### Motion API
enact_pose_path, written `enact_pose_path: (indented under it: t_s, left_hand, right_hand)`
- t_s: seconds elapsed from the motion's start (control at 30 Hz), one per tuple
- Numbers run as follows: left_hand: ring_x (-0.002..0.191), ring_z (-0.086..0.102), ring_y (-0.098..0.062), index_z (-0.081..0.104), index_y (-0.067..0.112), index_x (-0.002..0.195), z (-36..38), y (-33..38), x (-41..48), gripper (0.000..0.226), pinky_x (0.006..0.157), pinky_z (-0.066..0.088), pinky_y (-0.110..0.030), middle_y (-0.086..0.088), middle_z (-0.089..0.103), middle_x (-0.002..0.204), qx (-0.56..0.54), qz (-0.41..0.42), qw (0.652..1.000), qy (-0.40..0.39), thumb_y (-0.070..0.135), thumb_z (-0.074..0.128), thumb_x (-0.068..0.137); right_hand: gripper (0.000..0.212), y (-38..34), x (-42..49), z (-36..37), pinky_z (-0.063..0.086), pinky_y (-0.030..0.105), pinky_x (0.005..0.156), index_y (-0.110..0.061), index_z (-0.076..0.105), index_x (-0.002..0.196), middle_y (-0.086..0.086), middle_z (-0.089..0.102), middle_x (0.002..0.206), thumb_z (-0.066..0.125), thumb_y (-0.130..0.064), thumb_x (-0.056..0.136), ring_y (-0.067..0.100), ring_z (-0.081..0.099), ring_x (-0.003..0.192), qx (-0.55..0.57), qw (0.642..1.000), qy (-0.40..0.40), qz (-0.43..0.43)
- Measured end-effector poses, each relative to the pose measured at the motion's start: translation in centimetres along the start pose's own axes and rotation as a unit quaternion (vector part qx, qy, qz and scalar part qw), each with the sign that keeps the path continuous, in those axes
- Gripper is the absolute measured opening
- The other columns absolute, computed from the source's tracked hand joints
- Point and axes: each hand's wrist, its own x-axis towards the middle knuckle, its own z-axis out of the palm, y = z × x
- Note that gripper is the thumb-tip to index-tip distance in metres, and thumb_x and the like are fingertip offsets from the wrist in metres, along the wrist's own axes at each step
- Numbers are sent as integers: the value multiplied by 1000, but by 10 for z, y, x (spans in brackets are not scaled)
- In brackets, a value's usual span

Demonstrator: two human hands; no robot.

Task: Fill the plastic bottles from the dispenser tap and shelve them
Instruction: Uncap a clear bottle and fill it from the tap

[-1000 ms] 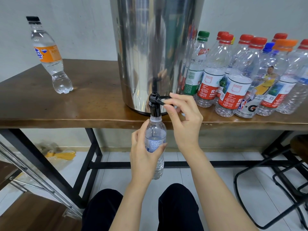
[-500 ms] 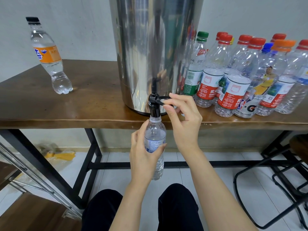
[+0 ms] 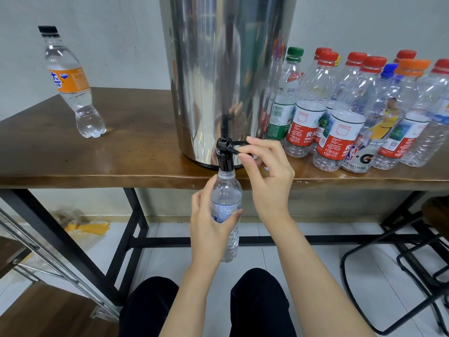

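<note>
While under the tap [image 3: 224, 158], bottle [image 3: 227, 190] in left hand [image 3: 209, 227] grasp — lever [image 3: 236, 145] in right hand [image 3: 269, 176] pinch.

The left hand [image 3: 209, 227] grips a clear bottle [image 3: 227, 190] round its middle, with the thumb lying across the label. Just above those fingers, the bottle's open mouth meets the black tap [image 3: 224, 159] of the steel dispenser [image 3: 226, 69]. The right hand [image 3: 269, 181] pinches the lever [image 3: 234, 144] between thumb and forefinger — its other fingers curl loosely below. Beyond the right fingers, capped bottles [image 3: 345, 122] crowd the wooden table [image 3: 121, 154]. Well left of the left fingers stands an orange-labelled bottle [image 3: 73, 88] — black-capped.
</note>
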Motion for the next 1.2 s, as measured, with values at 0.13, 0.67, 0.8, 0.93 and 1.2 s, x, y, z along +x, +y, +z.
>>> enact_pose_path:
  t_s: [0.13, 0.67, 0.8, 0.93, 1.2]
  left_hand:
    - [112, 40, 26, 37, 43, 140, 1, -2, 1, 86, 82, 36, 3, 22, 43, 124, 0, 0, 1000, 0, 18, 86, 74]
    - [113, 42, 24, 35, 51, 133, 1, 2, 1, 88, 85, 35, 2, 24, 43, 123, -11, 5, 1000, 7, 13, 86, 73]
    - [113, 44, 22, 37, 50, 135, 0, 2, 2, 86, 86, 36, 1, 23, 44, 123, -18, 4, 1000, 2, 12, 85, 74]
    - [113, 44, 22, 39, 45, 138, -1, 2, 1, 84, 86, 36, 2, 24, 44, 123, -23, -1, 1000, -5, 12, 84, 75]
    - [111, 42, 25, 37, 51, 134, -2, 5, 2, 84, 84, 34, 5, 27, 43, 122, -33, -19, 999, -11, 12, 84, 76]
  right_hand:
    - [10, 0, 0, 0, 38, 6, 78, -9, 75, 95, -2, 62, 107, 71, -5, 87, -8, 54, 83, -4, 1000, 1, 1]
    - [10, 2, 10, -4, 50, 31, 84, -8, 76, 95, -2, 62, 101, 67, -6, 90, 19, 62, 99, 5, 999, -39, -34]
    - [11, -1, 21, -10, 41, 18, 80, -8, 77, 91, -1, 66, 94, 66, -11, 90, 24, 56, 86, -60, 992, -69, -87]
    - [21, -12, 38, -9, 38, 14, 77, -6, 76, 84, 4, 67, 85, 62, -21, 90, 22, 53, 82, -63, 984, -96, -134]
    - [19, -28, 74, 29, 37, 15, 72, -13, 77, 80, -5, 62, 76, 67, -27, 87, 15, 49, 78, -47, 975, -195, -91]
